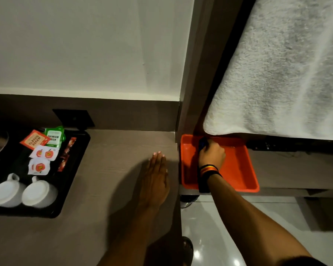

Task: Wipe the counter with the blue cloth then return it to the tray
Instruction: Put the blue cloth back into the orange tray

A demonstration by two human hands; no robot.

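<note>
An orange tray (238,169) sits on a lower ledge to the right of the brown counter (113,150). My right hand (211,155) is inside the tray, fingers closed on the blue cloth (202,143), which sticks out past my knuckles; a dark strip also shows below my wrist at the tray's front edge. My left hand (156,177) lies flat on the counter near its right edge, fingers together and pointing away from me, holding nothing.
A black tray (73,181) on the counter's left holds two upturned white cups (23,192) and several tea sachets (44,148). A white towel (281,73) hangs above the orange tray. A black wall socket (73,118) sits behind. Glossy floor lies below right.
</note>
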